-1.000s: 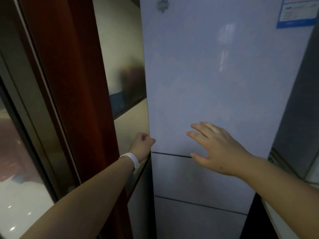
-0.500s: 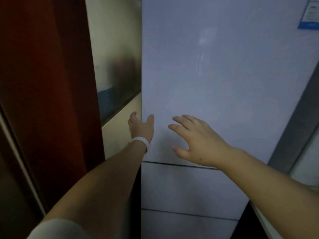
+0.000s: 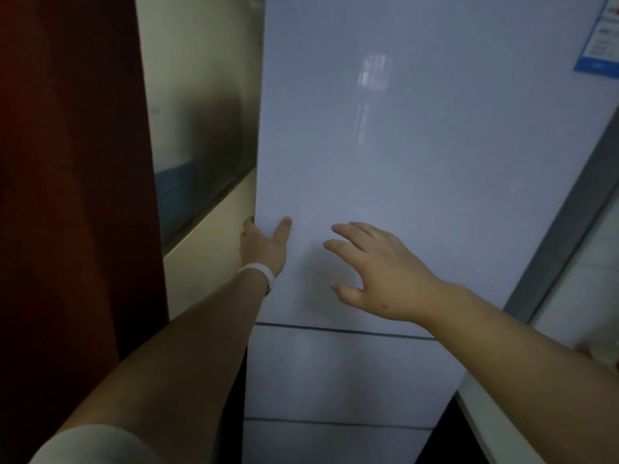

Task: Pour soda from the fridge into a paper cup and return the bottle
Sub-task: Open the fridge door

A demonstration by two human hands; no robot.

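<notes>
Reaching forward, the left hand (image 3: 263, 247) sits at the left edge of the fridge's upper door (image 3: 402, 145), its thumb lying straight on the glossy front face while the fingers go round the edge toward the side, so how tightly they curl there cannot be told. A white wristband (image 3: 259, 271) circles that wrist, and a pale short sleeve (image 3: 90, 445) shows at the near end of the arm. Just to the right of it, the right hand (image 3: 378, 272) is held in front of the same door with fingers spread and relaxed, gripping nothing; whether the fingertips actually touch the panel cannot be told. The fridge (image 3: 351, 373) fills everything ahead of and beyond both hands: a tall, flat, smooth pale panel with a soft sheen and a blurred window reflection above the right hand. Below both wrists a thin dark seam divides the upper door from a lower drawer front, and a second seam runs further down. A blue and white label (image 3: 599, 38) is stuck far up and to the right of the right hand. Left of the left hand stands a cream wall panel with a dull reflective metal band (image 3: 204, 152), and beyond that a dark red-brown wooden frame (image 3: 73, 195). Right of the right forearm runs a grey vertical strip (image 3: 566, 226) beside white tiles.
</notes>
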